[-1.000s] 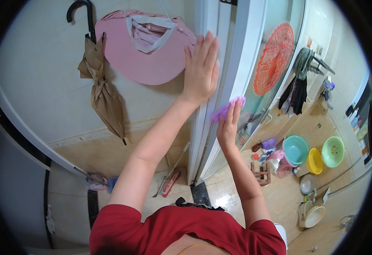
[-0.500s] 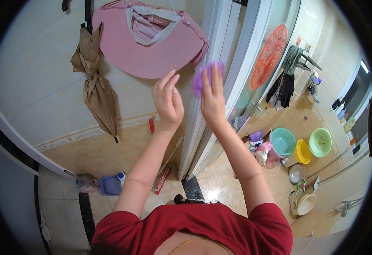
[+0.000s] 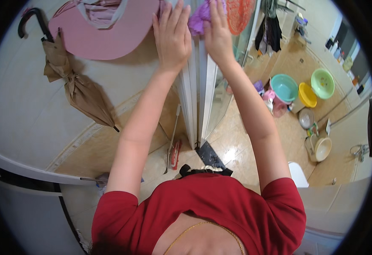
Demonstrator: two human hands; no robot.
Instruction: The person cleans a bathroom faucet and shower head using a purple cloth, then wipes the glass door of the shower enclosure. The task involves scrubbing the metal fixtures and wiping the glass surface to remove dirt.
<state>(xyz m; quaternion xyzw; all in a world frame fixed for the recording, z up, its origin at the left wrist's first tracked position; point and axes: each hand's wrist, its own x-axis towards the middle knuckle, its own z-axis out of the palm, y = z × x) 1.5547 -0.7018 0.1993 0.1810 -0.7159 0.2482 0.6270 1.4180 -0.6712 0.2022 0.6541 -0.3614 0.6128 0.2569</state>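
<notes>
High on the white door frame (image 3: 189, 97), my right hand (image 3: 220, 40) presses a crumpled purple cloth (image 3: 199, 20) with its fingers stretched over it. Part of the cloth sits to the left of those fingers. My left hand (image 3: 172, 42) is raised beside it, fingers long and slightly apart, with nothing seen in it. Its palm side faces the frame and the wall; whether it touches them I cannot tell. Close to the left fingertips hangs a pink wide-brimmed sun hat (image 3: 105, 42).
A folded brown umbrella (image 3: 82, 91) hangs on the left wall. A red-headed brush (image 3: 175, 154) stands low by the frame. To the right, past the glass door with a red round decoration (image 3: 239, 17), are a teal basin (image 3: 284, 89), a yellow basin (image 3: 308, 95) and a green basin (image 3: 322, 84).
Both hands have reached further up along the door frame, the purple cloth moving up with my right hand. My view has shifted, so hat and umbrella appear higher and further left.
</notes>
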